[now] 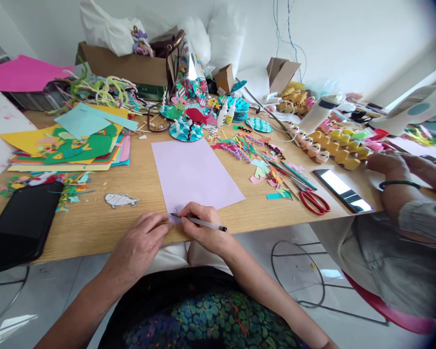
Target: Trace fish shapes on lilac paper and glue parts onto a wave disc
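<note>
gripping pen [209, 224] w/ r hand [204, 229] on lilac paper [198, 169]; l hand [140, 240] lies open; btl label [229, 117] illegible

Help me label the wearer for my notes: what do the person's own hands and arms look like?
The left hand and right hand are bare: no glove, ring or bracelet shows. The forearms are uncovered too, with no sleeves in view. The worn top is black, with a blue-green petal-like print.

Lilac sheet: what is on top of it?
On the lilac sheet, drawn lines and a pen tip show at one near corner; anything beneath the right hand is hidden.
</note>
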The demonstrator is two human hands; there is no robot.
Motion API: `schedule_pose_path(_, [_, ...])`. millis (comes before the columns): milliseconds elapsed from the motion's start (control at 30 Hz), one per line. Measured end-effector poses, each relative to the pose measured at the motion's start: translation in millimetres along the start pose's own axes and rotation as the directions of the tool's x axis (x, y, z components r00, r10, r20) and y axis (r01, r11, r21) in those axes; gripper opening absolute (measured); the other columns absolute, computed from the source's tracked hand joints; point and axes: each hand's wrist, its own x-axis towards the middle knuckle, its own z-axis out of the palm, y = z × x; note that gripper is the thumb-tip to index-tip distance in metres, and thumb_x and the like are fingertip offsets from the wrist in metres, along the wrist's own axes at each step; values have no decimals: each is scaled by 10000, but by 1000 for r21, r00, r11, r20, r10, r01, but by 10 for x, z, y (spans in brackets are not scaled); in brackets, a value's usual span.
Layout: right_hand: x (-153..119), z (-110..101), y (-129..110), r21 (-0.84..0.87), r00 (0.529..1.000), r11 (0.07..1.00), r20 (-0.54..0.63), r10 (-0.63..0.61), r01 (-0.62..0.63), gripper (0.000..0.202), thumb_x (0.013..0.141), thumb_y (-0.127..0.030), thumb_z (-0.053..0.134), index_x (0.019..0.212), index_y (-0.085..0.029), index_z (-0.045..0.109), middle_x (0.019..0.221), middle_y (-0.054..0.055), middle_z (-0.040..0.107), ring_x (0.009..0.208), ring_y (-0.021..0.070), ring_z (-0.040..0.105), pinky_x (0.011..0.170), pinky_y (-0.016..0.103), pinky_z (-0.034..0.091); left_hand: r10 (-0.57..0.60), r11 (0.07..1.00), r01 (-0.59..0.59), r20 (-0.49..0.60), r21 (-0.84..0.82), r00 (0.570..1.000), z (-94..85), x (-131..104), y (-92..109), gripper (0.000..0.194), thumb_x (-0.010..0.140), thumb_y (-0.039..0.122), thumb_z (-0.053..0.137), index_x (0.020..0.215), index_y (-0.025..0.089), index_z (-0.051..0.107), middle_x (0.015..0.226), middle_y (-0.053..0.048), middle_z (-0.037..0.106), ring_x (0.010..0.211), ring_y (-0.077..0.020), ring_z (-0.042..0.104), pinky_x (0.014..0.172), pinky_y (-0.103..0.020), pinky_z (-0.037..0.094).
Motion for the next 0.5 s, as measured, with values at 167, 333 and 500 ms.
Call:
schedule_pose_path(167, [7, 6, -11, -15, 1000, 1000, 3, 20, -19, 76, 742, -147, 507, 753, -163, 580, 621, -29, 566, 530, 68, 464, 531, 190, 364, -7, 1000, 7, -4, -10, 1000, 10, -10, -3, 244, 901, 152, 384, 983, 159, 614, 1000, -73, 609, 972, -185, 549, 846, -335, 496])
schedule_pose_path(333, [-11, -33, -22, 67, 997, 995, -20, 80, -78, 73, 744, -175, 504, 768, -168, 572, 594, -36, 553, 512, 70, 456, 508, 190, 365, -27, 999, 27, 6, -36, 1000, 6, -8, -5, 257, 894, 162, 390, 988, 185, 629, 996, -65, 619, 967, -188, 557, 847, -339, 495])
schedule_pose_path(500, [-82, -136, -52, 114, 984, 990, -150, 101, -84, 90, 759, -196, 485, 780, -172, 570, 560, -42, 515, 493, 75, 436, 484, 197, 350, -10, 999, 10, 14, -33, 1000, -20, 10, -9, 260, 884, 152, 399, 1002, 189, 628, 983, -64, 625, 959, -197, 568, 821, -338, 506])
